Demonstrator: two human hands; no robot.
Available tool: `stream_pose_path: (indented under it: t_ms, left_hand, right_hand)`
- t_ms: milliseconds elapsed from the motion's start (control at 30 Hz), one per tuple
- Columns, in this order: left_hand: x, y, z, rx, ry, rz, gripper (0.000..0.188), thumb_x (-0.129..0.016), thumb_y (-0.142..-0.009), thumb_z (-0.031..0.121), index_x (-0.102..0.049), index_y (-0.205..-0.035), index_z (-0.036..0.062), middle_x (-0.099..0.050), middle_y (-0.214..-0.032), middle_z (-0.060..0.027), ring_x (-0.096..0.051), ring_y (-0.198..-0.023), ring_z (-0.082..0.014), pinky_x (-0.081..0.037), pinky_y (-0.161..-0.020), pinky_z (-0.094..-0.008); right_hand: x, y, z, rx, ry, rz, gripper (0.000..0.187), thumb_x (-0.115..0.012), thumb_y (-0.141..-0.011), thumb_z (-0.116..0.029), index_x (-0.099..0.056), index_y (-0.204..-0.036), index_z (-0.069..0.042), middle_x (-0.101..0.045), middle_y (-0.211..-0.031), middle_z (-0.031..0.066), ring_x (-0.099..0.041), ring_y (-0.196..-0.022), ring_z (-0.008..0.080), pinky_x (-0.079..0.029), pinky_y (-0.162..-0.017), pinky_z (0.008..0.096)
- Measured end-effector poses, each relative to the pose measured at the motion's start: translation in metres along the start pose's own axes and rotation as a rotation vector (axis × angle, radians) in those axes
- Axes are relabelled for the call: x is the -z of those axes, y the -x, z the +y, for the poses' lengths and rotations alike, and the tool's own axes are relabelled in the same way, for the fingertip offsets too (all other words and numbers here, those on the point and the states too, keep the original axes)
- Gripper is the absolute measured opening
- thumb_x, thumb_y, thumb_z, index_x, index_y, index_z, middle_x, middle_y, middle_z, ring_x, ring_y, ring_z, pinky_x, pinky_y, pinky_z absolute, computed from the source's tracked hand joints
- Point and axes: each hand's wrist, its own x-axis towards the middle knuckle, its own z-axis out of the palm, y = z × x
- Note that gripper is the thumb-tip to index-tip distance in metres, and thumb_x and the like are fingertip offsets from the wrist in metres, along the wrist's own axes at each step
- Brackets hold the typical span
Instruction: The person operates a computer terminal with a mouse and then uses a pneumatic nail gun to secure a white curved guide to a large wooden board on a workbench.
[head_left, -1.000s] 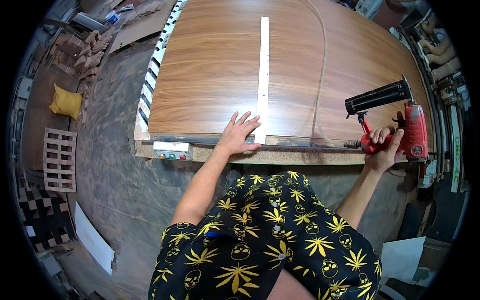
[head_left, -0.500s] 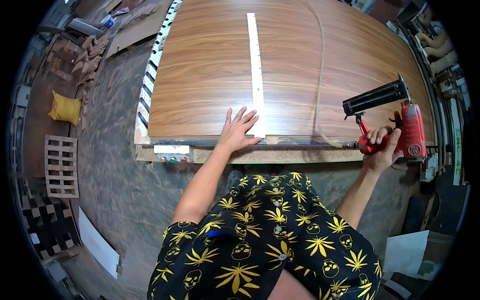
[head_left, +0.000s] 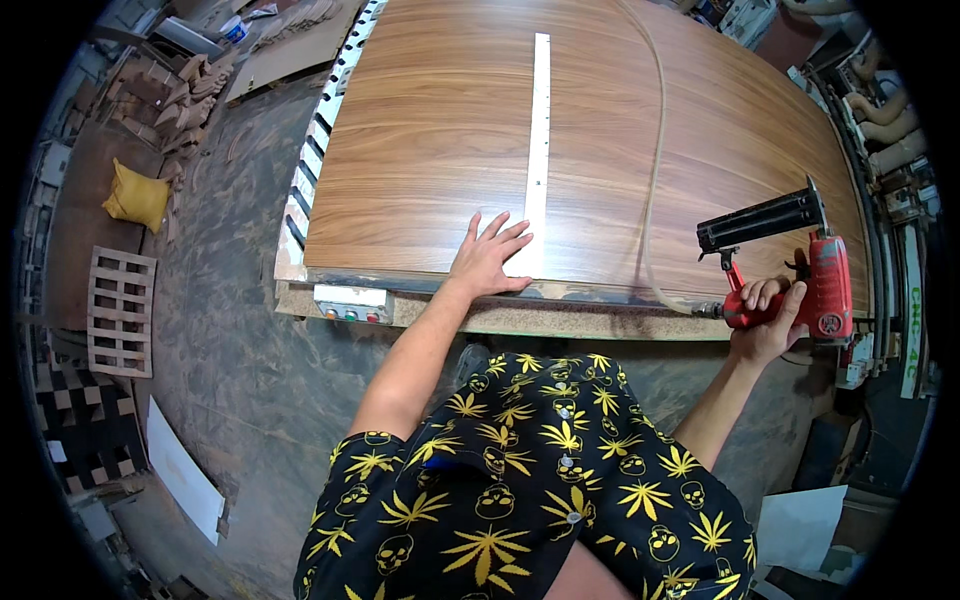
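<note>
A wood-grain panel [head_left: 430, 110] lies flat on the work table in front of me. On it a long white ruler-like strip [head_left: 540, 140] with small dark marks runs away from the near edge. My left hand [head_left: 487, 262] rests with spread fingers at the strip's near end, its fingertips and thumb touching or overlapping the strip. Off to the right, my right hand [head_left: 768, 315] is wrapped round the handle of a red and black air nail gun [head_left: 828, 275]. The gun is held over the panel's near right corner, its long black magazine pointing left.
A pale air hose [head_left: 655, 150] crosses the panel and joins the gun's handle. A control box [head_left: 352, 303] with coloured buttons sits at the table's front edge. Left on the floor side are a slatted wooden piece [head_left: 122, 312] and a yellow sack [head_left: 137, 195]. Machine pipes [head_left: 885, 120] line the right.
The strip's far end has swung to the right, while its near end stays by my left hand. The whole view has shifted slightly. My right hand still grips the nail gun.
</note>
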Motion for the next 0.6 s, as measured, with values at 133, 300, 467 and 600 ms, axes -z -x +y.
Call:
stream_pose_path:
  t_ms: [133,300,467,600]
  left_hand:
    - [0.0063,-0.0045,0.0040,-0.003,-0.014,-0.033,0.080,-0.075,-0.075,0.060,-0.058,-0.141,0.0191,-0.039,-0.161,0.0034,-0.027,-0.152,-0.0262,-0.007,-0.124,-0.0619]
    - [-0.0018,-0.0027,-0.0018,-0.036,-0.045,0.016,0.079,-0.073,-0.075,0.063,-0.060,-0.138,0.0163,-0.040,-0.160,0.0023,-0.029,-0.151,-0.0279,-0.010,-0.122,-0.0652]
    - [-0.0009,0.0012,0.0006,-0.036,-0.070,0.035,0.079,-0.072,-0.077,0.064,-0.059,-0.139,0.0165,-0.040,-0.160,0.0022,-0.029,-0.151,-0.0278,-0.009,-0.122,-0.0648]
    - [-0.0007,0.0041,0.0064,-0.022,-0.078,0.041,0.078,-0.070,-0.078,0.064,-0.058,-0.139,0.0165,-0.040,-0.160,0.0024,-0.029,-0.151,-0.0278,-0.010,-0.122,-0.0642]
  right_hand:
    - [-0.0046,0.0012,-0.0022,-0.013,0.002,0.033,0.035,-0.053,-0.107,-0.036,-0.050,-0.087,-0.006,-0.043,-0.065,0.0011,-0.045,-0.059,0.0142,-0.044,-0.063,0.0327]
    - [-0.0043,0.0009,-0.0035,-0.031,-0.001,0.022,0.041,-0.053,-0.107,-0.038,-0.048,-0.079,-0.008,-0.042,-0.065,0.0011,-0.045,-0.059,0.0144,-0.044,-0.063,0.0325]
    - [-0.0067,0.0014,-0.0036,-0.023,0.010,0.032,0.043,-0.051,-0.107,-0.039,-0.047,-0.078,-0.008,-0.041,-0.065,0.0015,-0.044,-0.060,0.0145,-0.043,-0.064,0.0326]
    - [-0.0069,0.0019,-0.0010,-0.034,0.023,0.050,0.043,-0.051,-0.107,-0.038,-0.047,-0.078,-0.008,-0.041,-0.066,0.0015,-0.043,-0.061,0.0145,-0.043,-0.064,0.0327]
